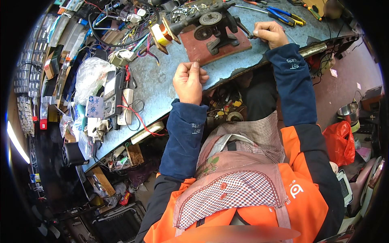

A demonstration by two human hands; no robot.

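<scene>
The right hand (272,35) grips the crank (244,30) of a coil winder (216,31), while the left hand (189,83) is pinched closed near its red baseboard (196,47), contents unclear.

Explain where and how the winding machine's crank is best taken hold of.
Probably by its outer end, coming from the right with thumb and curled fingers. The slim crank juts out on the right of the dark machine, past its gear wheel, so that end is the easiest to reach. The right hand is placed there.
</scene>
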